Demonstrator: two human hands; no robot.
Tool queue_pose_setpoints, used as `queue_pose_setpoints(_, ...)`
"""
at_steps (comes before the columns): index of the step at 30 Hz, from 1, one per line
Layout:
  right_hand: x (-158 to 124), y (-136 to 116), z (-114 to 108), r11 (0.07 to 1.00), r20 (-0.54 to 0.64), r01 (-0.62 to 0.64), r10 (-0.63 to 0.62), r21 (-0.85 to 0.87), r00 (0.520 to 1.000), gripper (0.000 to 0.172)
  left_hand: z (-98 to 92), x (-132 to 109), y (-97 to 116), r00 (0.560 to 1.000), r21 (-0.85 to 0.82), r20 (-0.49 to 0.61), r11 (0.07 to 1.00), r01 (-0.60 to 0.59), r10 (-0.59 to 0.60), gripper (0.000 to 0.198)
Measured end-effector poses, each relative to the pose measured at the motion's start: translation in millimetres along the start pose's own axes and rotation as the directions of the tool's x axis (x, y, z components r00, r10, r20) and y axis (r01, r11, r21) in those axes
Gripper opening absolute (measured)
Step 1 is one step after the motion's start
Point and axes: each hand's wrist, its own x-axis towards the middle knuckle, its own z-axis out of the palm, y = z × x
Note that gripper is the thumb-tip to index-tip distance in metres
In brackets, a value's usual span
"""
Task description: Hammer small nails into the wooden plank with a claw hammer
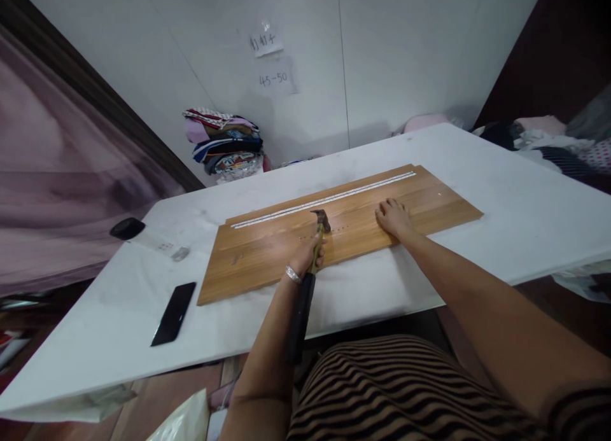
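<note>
A wood-grain board (pixel 267 256) lies flat across the white table, with two pale strips (pixel 324 200) running along its far side. My left hand (pixel 308 255) is wrapped round the handle of a claw hammer (pixel 321 221), whose metal head is over the middle of the board; I cannot tell if it touches. The black grip of the handle hangs back toward my body. A row of small dark nails or holes (pixel 338 228) shows just right of the hammer head. My right hand (pixel 394 218) rests on the board to the right, palm down with fingers spread, holding nothing.
On the white table (pixel 229 329) a black phone (pixel 174 314) lies left of the board. Further left are a dark oval object (pixel 127 228) and a clear packet (pixel 167 247). Folded clothes (pixel 229 145) are piled against the wall. Paper notes (pixel 266 44) hang above.
</note>
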Motion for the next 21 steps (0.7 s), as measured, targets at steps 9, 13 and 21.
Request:
queue_pose_setpoints(9,0.3,0.3,1.6,1.000,-0.014,0.000,0.000,0.005,1.000,0.044,-0.2,0.7,0.5,1.000,-0.017,0.002,1.000,-0.012,0.012,0.045)
queue_pose_setpoints(13,0.3,0.1,1.1,1.000,-0.008,-0.003,0.003,0.014,1.000,0.043,0.9,0.6,0.1,1.000,-0.017,-0.014,1.000,-0.007,0.007,0.045)
queue_pose_setpoints(21,-1.0,-1.6,-1.2,1.000,-0.010,-0.006,0.006,0.012,1.000,0.043,0.0,-0.6,2.2,1.000,0.008,-0.005,1.000,-0.021,0.021,0.042)
